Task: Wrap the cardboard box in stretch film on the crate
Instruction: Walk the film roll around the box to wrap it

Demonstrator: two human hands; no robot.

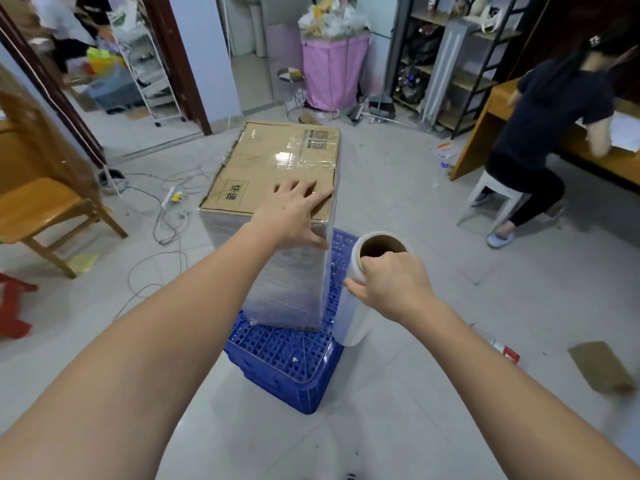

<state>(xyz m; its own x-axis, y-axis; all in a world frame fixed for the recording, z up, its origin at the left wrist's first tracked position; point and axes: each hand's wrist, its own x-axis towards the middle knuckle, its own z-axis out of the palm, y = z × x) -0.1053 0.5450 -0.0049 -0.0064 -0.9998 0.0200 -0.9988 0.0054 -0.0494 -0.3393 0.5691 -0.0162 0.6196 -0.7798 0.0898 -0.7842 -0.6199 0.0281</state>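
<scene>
Place: lived-in home room
Signs: tiled floor [450, 393], wooden chair [45, 209], pink laundry hamper [332, 71], cluttered shelving [446, 64], wooden desk [485, 133]

A wooden chair [45, 209] stands left beside tangled cables [166, 216] on the tiled floor [415, 393]; a pink hamper [332, 71] sits behind, while a seated person [547, 133] leans over a desk [588, 150].

The cardboard box [277, 168] was matt brown paperboard, its sides sheathed in glossy, wrinkled clear film that caught glare. The crate [287, 355] was blue perforated plastic with a slight sheen. The film roll [349, 320] looked smooth, milky-white plastic around a brown cardboard core. The floor [415, 393] was pale, smooth tile.
</scene>
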